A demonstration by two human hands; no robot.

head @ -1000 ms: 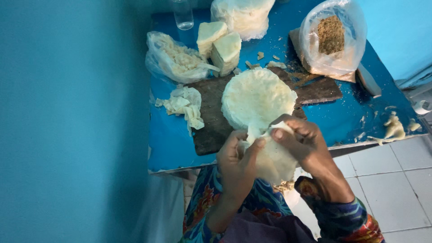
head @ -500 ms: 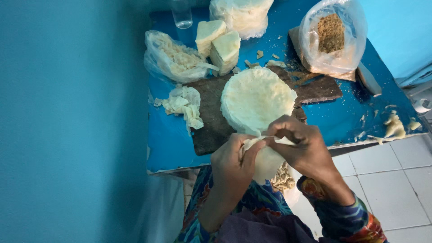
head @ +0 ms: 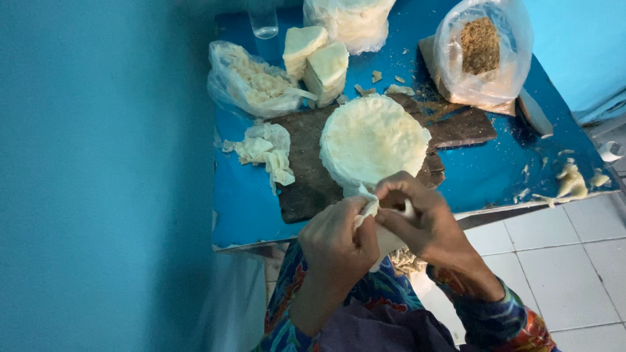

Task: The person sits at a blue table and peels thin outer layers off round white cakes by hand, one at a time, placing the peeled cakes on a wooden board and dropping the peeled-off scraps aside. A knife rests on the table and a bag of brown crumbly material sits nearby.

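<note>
My left hand [head: 339, 244] and my right hand [head: 424, 221] meet just in front of the blue table's [head: 495, 169] near edge. Together they pinch and fold one thin pale wrapper sheet [head: 370, 210]; most of it is hidden between the fingers. Just beyond the hands a round stack of the same pale sheets [head: 373, 138] lies on a dark wooden board [head: 306, 169].
A crumpled heap of pale sheet scraps [head: 264, 148] lies left of the board. Behind are a clear bag of pale pieces [head: 251, 81], two pale wedge blocks [head: 316, 58], a bag of brown crumbs [head: 481, 49], a glass [head: 263, 19]. Blue wall at left, white floor tiles at right.
The hands have closed together over the sheet. It was spread wide below the stack a second ago and is now folded small between the fingers.
</note>
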